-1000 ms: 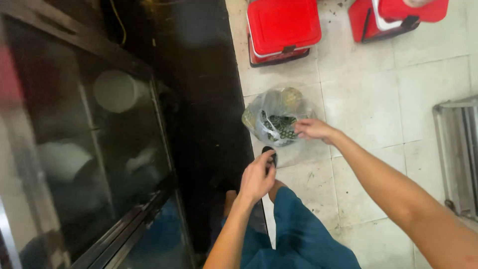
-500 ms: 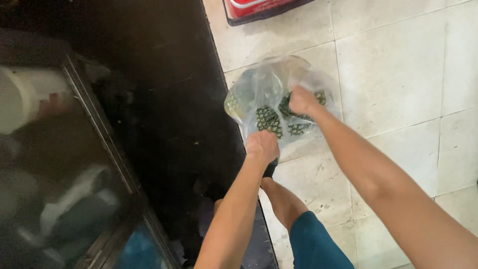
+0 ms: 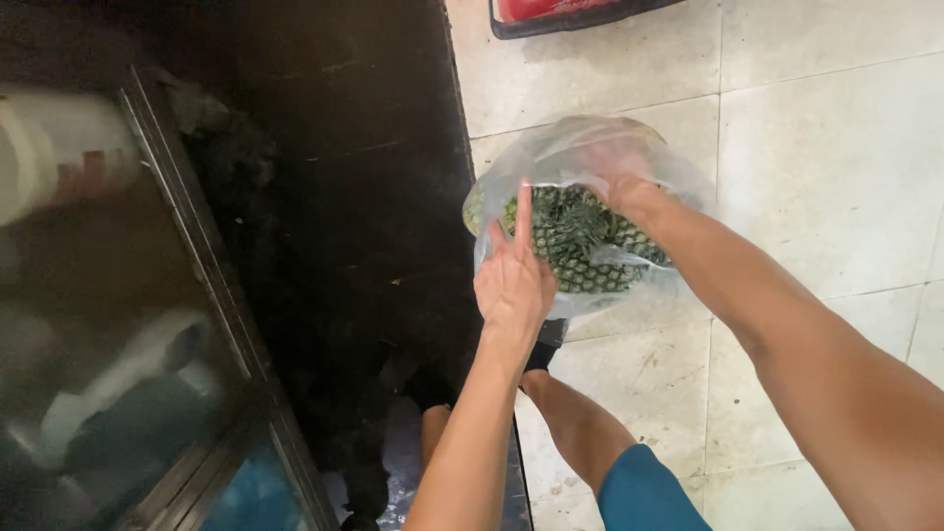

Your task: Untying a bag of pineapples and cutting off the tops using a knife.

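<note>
Pale tiled floor (image 3: 836, 177) fills the right half. Red bin with dark rim (image 3: 580, 12) at 12 o'clock, cut off by the frame. Dark counter front (image 3: 364, 226) centre-left. Glass display case (image 3: 108, 324) at 9 o'clock, contents blurred.

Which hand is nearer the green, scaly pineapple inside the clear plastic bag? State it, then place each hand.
Right. The right hand is inside the clear plastic bag, on the green pineapple. The left hand rests outside, against the bag's near edge.
</note>
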